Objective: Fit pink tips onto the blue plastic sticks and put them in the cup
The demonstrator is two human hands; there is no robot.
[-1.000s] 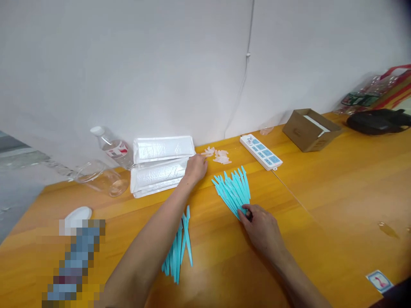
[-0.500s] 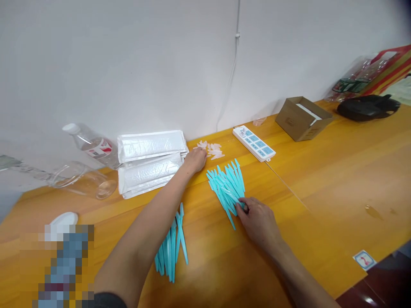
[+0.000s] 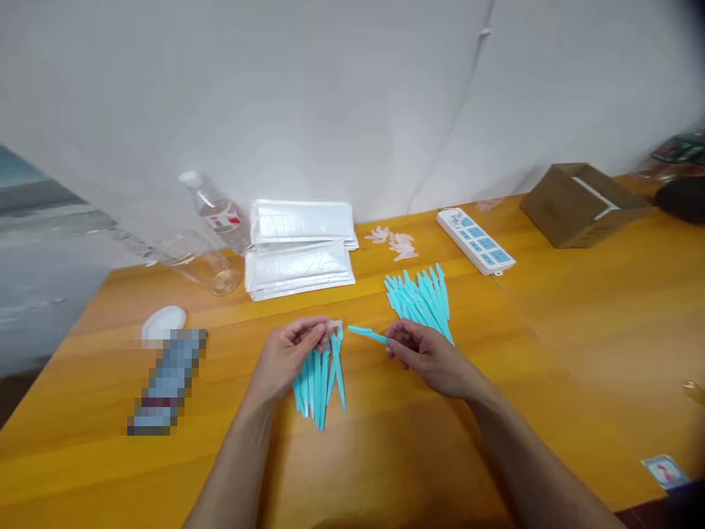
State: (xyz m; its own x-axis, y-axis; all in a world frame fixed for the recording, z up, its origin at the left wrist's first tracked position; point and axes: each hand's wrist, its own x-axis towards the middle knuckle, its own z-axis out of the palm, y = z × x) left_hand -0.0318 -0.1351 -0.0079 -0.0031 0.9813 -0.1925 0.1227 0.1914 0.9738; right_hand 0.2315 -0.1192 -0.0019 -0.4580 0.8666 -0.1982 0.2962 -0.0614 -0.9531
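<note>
Pinched in my left hand is a small translucent cap. My right hand grips a turquoise eyebrow razor by its handle end, its blade end pointing left at the cap. A narrow gap separates the two. Below and partly behind my left hand lies a bunch of turquoise razors. A larger fanned pile of razors rests just beyond my right hand. Several loose translucent caps are scattered near the wall.
Silvery padded packets are stacked by the wall, beside a plastic bottle and a clear jar. A white lid lies at left. A power strip and an open cardboard box stand at the back right.
My left hand has come back from the loose caps with one cap. My right hand has lifted a razor off the pile and moved it left. The view has shifted.
</note>
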